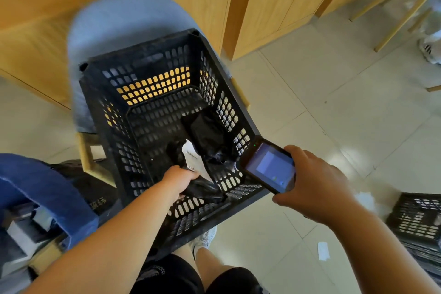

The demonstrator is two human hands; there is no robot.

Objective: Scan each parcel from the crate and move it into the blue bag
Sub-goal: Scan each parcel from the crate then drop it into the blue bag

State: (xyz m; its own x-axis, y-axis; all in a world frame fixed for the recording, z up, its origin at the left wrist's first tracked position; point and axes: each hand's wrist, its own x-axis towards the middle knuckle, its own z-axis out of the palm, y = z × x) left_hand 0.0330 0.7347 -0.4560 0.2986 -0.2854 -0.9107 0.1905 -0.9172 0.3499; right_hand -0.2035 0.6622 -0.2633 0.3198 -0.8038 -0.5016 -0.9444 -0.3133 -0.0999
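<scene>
A black slatted crate (133, 112) stands in front of me on a chair. Inside it, my left hand (179, 180) grips a black plastic parcel (202, 188) with a white label (193, 159) near the crate's front wall. A second black parcel (207, 131) lies deeper in the crate, to the right. My right hand (312, 184) holds a handheld scanner (269, 168) with a lit screen over the crate's right front corner, beside the label. The blue bag (47, 188) sits at the lower left, its rim open, with parcels inside.
The crate rests on a blue-grey chair (114, 21) in front of wooden cabinets (274, 7). Another black crate (417, 217) stands on the tiled floor at the right, with scraps of white paper (323, 250) near it. My legs and shoe show below the crate.
</scene>
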